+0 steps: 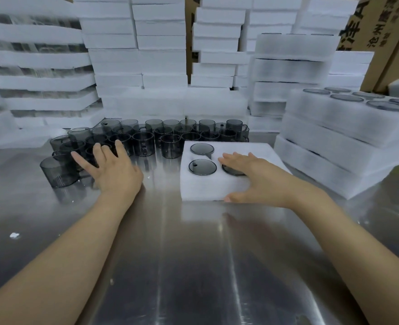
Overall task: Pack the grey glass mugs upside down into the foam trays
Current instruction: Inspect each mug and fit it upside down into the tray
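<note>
Grey mugs (143,143), carton (386,22) with "沧州"

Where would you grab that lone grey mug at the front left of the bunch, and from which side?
Probably round its cylindrical wall, coming from the near left. The mug stands at the cluster's front corner, with bare table before and left of it, while other mugs crowd behind and right. The left hand is closest.
</note>
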{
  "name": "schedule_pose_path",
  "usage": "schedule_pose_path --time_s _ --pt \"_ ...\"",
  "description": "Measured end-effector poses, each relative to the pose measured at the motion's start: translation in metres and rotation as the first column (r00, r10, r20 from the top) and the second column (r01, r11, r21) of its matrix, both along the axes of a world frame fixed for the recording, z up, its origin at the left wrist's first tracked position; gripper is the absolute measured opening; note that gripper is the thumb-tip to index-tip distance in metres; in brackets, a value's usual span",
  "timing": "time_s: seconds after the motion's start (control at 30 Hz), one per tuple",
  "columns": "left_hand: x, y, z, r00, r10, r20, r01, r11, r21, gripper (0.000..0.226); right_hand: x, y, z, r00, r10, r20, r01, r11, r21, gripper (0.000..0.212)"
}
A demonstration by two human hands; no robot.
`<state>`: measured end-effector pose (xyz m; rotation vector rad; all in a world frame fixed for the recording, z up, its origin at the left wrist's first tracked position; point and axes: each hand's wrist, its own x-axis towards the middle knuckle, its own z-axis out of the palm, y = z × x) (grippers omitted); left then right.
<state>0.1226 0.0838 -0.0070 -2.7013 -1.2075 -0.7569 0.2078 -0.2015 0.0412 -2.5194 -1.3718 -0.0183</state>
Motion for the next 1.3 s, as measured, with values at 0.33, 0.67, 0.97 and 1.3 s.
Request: schedule_pose_path --time_s 0.33,0.67,0.97,1.3 --pt "0.006 -0.019 0.003 0.899 -0.425 0.105 0.408 0.901 0.148 0.053 -0.004 -0.007 0.014 0.997 -0.074 -0.005 0.074 0.991 0.108 0.062" --pt "0.012 -0.034 -0.004 0.821 -0.388 0.418 0.548 0.742 -0.386 0.108 -0.001 -0.003 0.008 0.996 -0.043 0.084 0.036 0.995 0.091 0.054" --pt "0.01 -0.04 0.008 0.476 -0.46 0.749 0.735 0.676 -0.052 0.061 -0.001 -0.004 0.007 0.993 -0.052 0.103 0.037 0.99 0.139 0.051" --pt "-0.003 -0.096 0.013 0.227 -0.602 0.766 0.855 0.5 0.14 0.065 -0.017 0.01 -0.006 0.982 -0.072 0.176 0.003 0.93 0.367 0.068"
